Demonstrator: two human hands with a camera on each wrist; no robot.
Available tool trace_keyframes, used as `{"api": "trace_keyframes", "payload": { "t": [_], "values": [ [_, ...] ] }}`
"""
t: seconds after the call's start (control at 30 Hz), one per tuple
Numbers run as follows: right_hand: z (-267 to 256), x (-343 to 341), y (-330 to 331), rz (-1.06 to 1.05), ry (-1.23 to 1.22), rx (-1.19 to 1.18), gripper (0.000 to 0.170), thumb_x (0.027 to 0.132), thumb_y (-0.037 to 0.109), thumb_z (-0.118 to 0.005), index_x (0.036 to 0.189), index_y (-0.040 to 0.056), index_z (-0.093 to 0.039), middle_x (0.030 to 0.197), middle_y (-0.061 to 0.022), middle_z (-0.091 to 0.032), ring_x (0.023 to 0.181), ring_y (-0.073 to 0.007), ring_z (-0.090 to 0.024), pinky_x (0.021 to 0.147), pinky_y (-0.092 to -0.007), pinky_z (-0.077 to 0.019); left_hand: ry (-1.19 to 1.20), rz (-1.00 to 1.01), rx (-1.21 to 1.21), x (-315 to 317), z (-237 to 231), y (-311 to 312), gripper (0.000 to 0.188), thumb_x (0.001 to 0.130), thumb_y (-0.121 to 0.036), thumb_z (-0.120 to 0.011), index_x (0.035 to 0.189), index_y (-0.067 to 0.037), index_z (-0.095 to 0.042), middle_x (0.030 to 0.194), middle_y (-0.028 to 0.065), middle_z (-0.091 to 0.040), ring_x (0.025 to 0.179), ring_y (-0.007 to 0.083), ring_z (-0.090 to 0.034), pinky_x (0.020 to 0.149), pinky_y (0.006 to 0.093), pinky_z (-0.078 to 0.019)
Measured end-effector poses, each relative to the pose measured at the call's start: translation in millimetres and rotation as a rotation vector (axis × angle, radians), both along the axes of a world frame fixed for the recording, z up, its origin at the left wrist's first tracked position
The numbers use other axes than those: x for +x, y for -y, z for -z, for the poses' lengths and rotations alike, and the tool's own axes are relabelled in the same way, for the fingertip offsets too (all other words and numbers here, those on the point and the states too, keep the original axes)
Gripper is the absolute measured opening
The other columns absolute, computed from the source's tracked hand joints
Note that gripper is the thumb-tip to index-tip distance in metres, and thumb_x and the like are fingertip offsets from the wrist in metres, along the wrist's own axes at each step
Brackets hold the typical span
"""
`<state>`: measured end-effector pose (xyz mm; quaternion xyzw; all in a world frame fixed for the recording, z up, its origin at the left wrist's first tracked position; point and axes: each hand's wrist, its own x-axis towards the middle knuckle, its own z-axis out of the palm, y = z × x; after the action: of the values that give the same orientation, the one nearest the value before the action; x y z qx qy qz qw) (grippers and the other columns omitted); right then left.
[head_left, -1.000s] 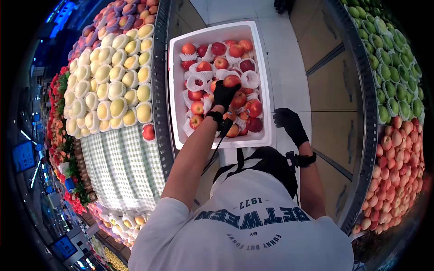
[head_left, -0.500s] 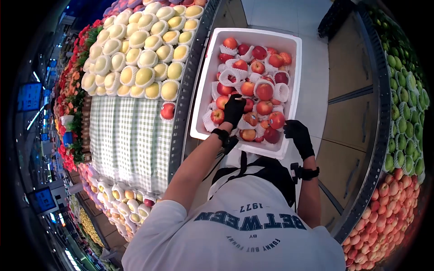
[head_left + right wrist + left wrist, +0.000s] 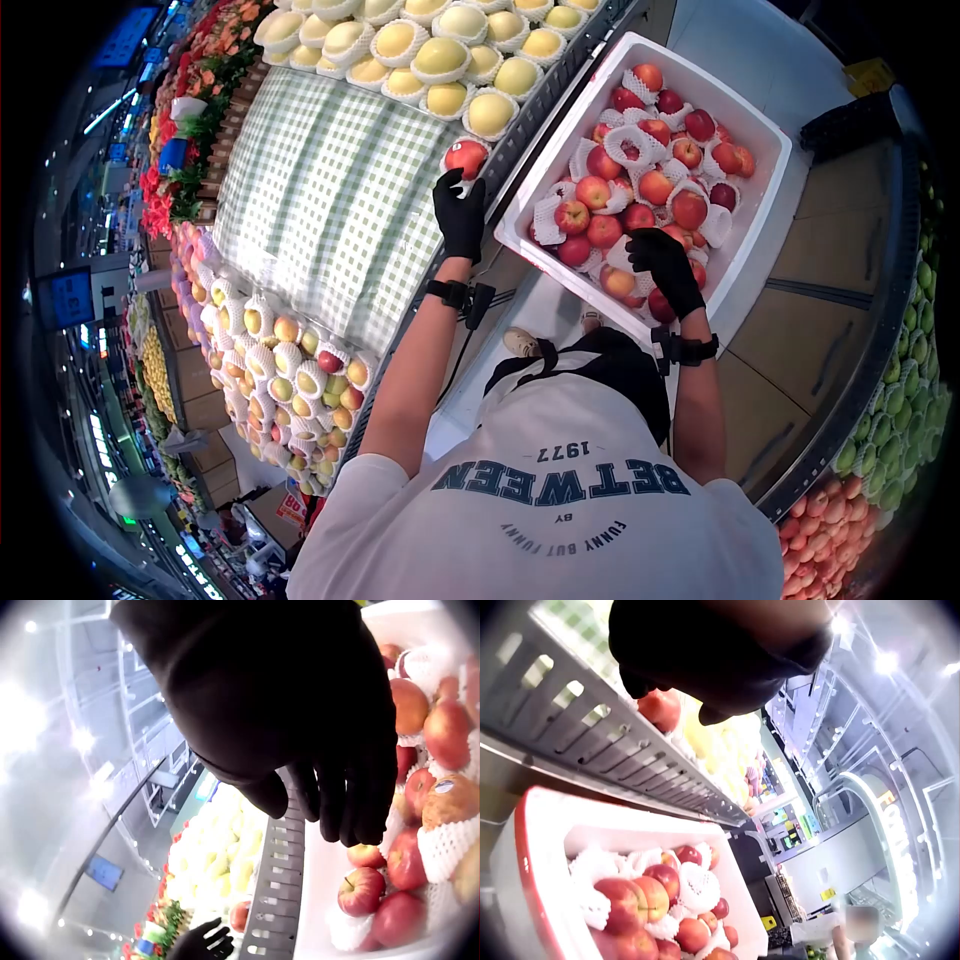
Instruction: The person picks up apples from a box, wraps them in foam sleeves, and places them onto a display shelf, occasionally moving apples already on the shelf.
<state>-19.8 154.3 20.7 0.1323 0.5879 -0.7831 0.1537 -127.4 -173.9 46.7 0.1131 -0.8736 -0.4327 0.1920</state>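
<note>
My black-gloved left hand (image 3: 461,218) reaches over the display's edge toward a lone red apple (image 3: 465,158) in a white foam net. Its fingers are spread and bent just short of the apple; the right wrist view shows the same gap beside that apple (image 3: 240,916). Over the near right part of a white foam box (image 3: 765,215) hangs my gloved right hand (image 3: 666,272), fingers loosely bent and holding nothing. Red apples (image 3: 593,191) and loose white foam nets (image 3: 630,146) fill the box. In the left wrist view the glove hides part of the lone apple (image 3: 660,709).
Netted yellow fruit (image 3: 440,60) stands in rows beyond the green checked cloth (image 3: 320,190). A slotted dark rail (image 3: 562,95) runs between display and box. More netted fruit (image 3: 290,370) lies at lower left, with peach-coloured fruit (image 3: 820,535) at lower right.
My left hand has left the apples in the box and moved left to the lone apple on the display. My right hand has moved from the box's side to over its apples. The view has turned left.
</note>
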Motion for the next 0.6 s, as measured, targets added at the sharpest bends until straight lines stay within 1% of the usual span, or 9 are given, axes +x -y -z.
{"api": "trace_keyframes", "payload": {
  "t": [0.03,0.1,0.2,0.3,0.4,0.5,0.6],
  "values": [
    [-0.7,-0.5,4.2,-0.018,0.002,0.003,0.026,0.087,0.014,-0.061,0.11,0.0003,-0.06,0.087,-0.0037,-0.064,0.073,-0.0108,-0.06,0.064,-0.0246,-0.0498,-0.069,0.018,-0.058,-12.9,0.6,11.7,0.049,0.075,-0.022,-0.077,0.114,-0.001,-0.058,0.112,0.0136,-0.06,0.095,0.0254,-0.06,0.085,0.0358,-0.0481],
    [-4.2,0.8,7.0,-0.042,0.002,0.014,0.027,0.086,0.014,-0.062,0.11,0.0007,-0.06,0.088,-0.0039,-0.064,0.074,-0.0108,-0.061,0.064,-0.0245,-0.05,-0.013,0.143,-0.226,-33.5,-4.1,27.1,0.062,0.072,-0.03,-0.079,0.118,0.002,-0.055,0.12,0.0184,-0.057,0.106,0.0307,-0.057,0.09,0.0393,-0.0461],
    [-7.8,7.8,9.7,-0.032,-0.007,0.045,0.028,0.086,0.015,-0.063,0.11,0.0016,-0.061,0.089,-0.0038,-0.065,0.074,-0.0109,-0.061,0.064,-0.0243,-0.0502,0.096,0.183,-0.213,-54.6,7.8,31.1,0.073,0.064,-0.037,-0.081,0.12,0.0,-0.053,0.123,0.0215,-0.054,0.112,0.0381,-0.054,0.093,0.0445,-0.0451],
    [-7.2,19.8,7.5,-0.018,-0.022,-0.008,0.028,0.085,0.015,-0.063,0.11,0.0023,-0.061,0.088,-0.0034,-0.065,0.072,-0.011,-0.061,0.064,-0.0243,-0.0503,0.179,0.233,-0.236,-65.2,14.3,36.6,0.076,0.063,-0.04,-0.081,0.121,-0.001,-0.053,0.123,0.0219,-0.056,0.111,0.0373,-0.055,0.092,0.0435,-0.0461],
    [-4.0,32.2,4.4,-0.001,0.032,0.004,0.028,0.085,0.015,-0.064,0.109,0.0021,-0.061,0.087,-0.0032,-0.065,0.071,-0.0106,-0.061,0.064,-0.0244,-0.0506,0.28,0.289,-0.189,-69.8,4.6,40.9,0.073,0.062,-0.043,-0.08,0.118,-0.003,-0.055,0.115,0.0207,-0.06,0.105,0.0358,-0.059,0.088,0.0427,-0.0481],
    [-9.4,41.4,8.7,0.011,0.078,0.026,0.027,0.085,0.015,-0.064,0.109,0.0017,-0.061,0.088,-0.0034,-0.066,0.07,-0.0105,-0.061,0.064,-0.0243,-0.0506,0.305,0.255,-0.201,-59.1,-15.5,39.1,0.072,0.064,-0.044,-0.08,0.117,-0.001,-0.058,0.109,0.0191,-0.064,0.101,0.0316,-0.062,0.085,0.0399,-0.0496],
    [-18.1,39.5,18.1,-0.007,0.057,0.064,0.026,0.085,0.014,-0.064,0.108,0.0014,-0.061,0.09,-0.0039,-0.066,0.071,-0.0107,-0.061,0.064,-0.0244,-0.0505,0.251,0.195,-0.207,-45.5,-27.0,44.7,0.072,0.064,-0.042,-0.081,0.117,0.0,-0.057,0.109,0.019,-0.063,0.101,0.0308,-0.062,0.086,0.0385,-0.0494]
  ]
}}
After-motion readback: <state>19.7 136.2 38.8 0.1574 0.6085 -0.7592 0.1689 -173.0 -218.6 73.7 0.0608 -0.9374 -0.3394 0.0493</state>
